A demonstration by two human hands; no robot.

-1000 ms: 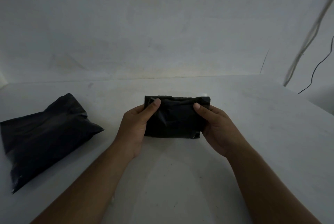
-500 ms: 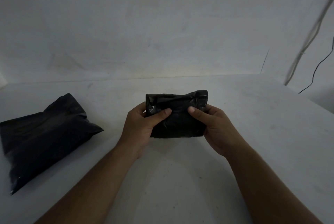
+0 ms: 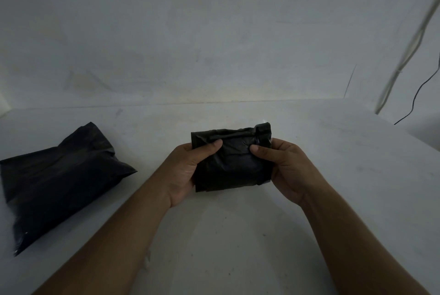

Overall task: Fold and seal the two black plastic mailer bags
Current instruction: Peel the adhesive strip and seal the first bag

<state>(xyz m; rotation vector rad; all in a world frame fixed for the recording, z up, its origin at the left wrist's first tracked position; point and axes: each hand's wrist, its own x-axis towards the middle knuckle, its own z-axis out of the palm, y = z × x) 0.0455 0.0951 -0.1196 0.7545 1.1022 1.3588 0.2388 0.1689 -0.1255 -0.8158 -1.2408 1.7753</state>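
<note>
A small folded black mailer bag [image 3: 232, 166] is held just above the white table [image 3: 238, 235], in the middle of the view. My left hand [image 3: 188, 171] grips its left edge, thumb lying across the front near the top fold. My right hand [image 3: 283, 168] grips its right edge, thumb pressed on the front. The fingers of both hands are hidden behind the bag. A rolled flap runs along the bag's top edge. A second, larger black mailer bag [image 3: 57, 180] lies flat on the table at the left, apart from both hands.
A white wall [image 3: 214, 33] rises behind the table's far edge. Pale cables [image 3: 404, 56] hang at the far right and a thin black wire [image 3: 419, 94] runs down beside them. The table's right edge slants away at the far right.
Both hands have lifted and tilted the small bag towards me. The thumbs have slid inward across its front, and the top flap now looks more crumpled and rolled. The large bag has not moved.
</note>
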